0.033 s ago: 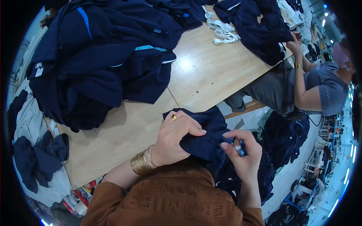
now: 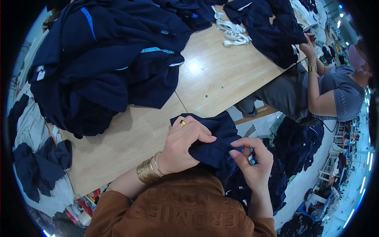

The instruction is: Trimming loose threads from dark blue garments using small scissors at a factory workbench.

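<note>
My left hand [image 2: 183, 144], with a gold ring and gold bangles at the wrist, pinches a fold of a navy blue garment [image 2: 215, 136] at the near edge of the wooden table [image 2: 213, 79]. My right hand [image 2: 252, 162] grips the same garment from the right. A small blue tool [image 2: 250, 158] shows between its fingers. The rest of the cloth hangs down over my lap.
A big heap of navy garments [image 2: 106, 59] with light blue trim covers the table's left half. White straps [image 2: 233, 31] and more navy cloth [image 2: 272, 31] lie at the far end. A person in a grey shirt [image 2: 335, 94] sits at the right. Dark cloth piles lie on the floor.
</note>
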Demonstrator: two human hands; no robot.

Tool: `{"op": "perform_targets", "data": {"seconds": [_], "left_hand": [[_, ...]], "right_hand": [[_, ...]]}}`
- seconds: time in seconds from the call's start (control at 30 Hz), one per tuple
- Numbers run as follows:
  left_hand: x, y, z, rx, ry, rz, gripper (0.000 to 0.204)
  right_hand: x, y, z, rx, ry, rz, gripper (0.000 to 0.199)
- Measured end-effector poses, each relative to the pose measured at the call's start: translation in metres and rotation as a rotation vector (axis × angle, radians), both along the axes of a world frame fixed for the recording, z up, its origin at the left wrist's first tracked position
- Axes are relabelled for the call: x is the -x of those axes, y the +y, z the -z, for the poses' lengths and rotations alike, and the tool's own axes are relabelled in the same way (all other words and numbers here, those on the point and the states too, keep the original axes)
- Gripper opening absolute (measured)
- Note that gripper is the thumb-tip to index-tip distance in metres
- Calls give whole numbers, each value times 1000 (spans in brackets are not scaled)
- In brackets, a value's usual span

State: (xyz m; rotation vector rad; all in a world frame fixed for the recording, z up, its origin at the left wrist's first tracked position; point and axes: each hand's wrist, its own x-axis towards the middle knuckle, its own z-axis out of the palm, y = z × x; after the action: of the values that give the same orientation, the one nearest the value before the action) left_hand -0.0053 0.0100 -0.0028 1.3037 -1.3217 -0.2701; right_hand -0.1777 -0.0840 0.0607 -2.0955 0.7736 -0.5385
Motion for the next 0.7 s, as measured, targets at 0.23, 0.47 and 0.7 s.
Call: {"op": "perform_targets", "data": {"seconds": [0.23,0.47,0.7], "left_hand": [[0,-4,-8,-24,-65,43,24],[-1,-2,-5,-45,-38,24,23],[-4,0,-3,-59,-32,20,23]], "right_hand": [[-8,4,9,55,46,-120,17],[6,-5,-3,-94,-29,-2,22],[13,-8,-7,298,195,-78,26]]}}
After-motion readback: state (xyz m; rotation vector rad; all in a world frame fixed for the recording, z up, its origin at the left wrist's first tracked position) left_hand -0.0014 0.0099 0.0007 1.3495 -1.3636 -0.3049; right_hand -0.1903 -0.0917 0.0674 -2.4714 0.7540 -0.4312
